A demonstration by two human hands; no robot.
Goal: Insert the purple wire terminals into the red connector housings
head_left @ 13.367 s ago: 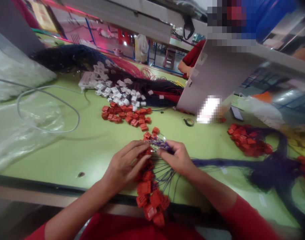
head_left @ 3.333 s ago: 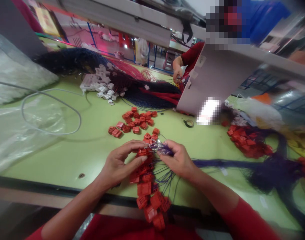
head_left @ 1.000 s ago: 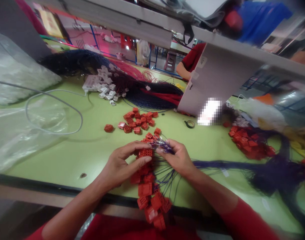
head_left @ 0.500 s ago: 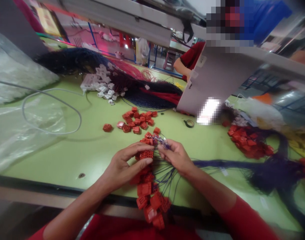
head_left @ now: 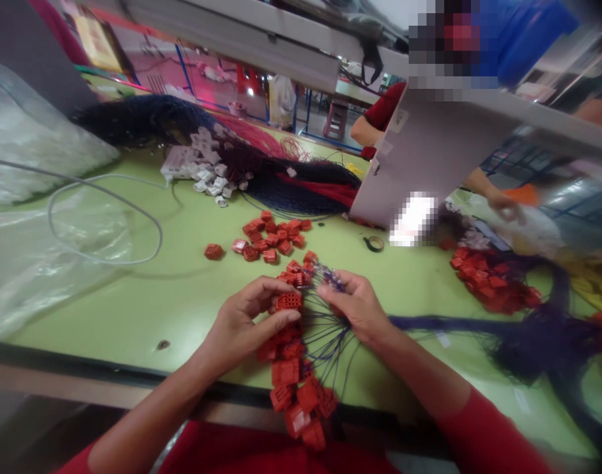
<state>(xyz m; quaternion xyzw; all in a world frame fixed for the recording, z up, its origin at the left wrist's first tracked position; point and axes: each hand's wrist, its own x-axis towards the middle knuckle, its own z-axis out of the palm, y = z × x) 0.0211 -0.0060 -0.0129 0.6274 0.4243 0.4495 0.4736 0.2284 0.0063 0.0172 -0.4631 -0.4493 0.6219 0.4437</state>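
Looking down on a green workbench (head_left: 133,309), with a mass of dark wires (head_left: 542,342) sprawled to the right and a strand of red connectors (head_left: 293,388) hanging over the near edge. Possible trouble: that dangling weight dragging on the wires, or the strand snagging on the edge and tangling, enough to pull the wire ends from the grip. Loose connectors (head_left: 271,236) lying just ahead of the hands. Left hand (head_left: 241,322) with fingers curled round one connector (head_left: 289,301), held at the top of the strand; right hand (head_left: 354,304) with thumb and fingertips pinched together on bright wire ends (head_left: 327,275). Different from half a second ago: a co-worker's hand (head_left: 502,207) now showing beyond the pale panel (head_left: 429,151).
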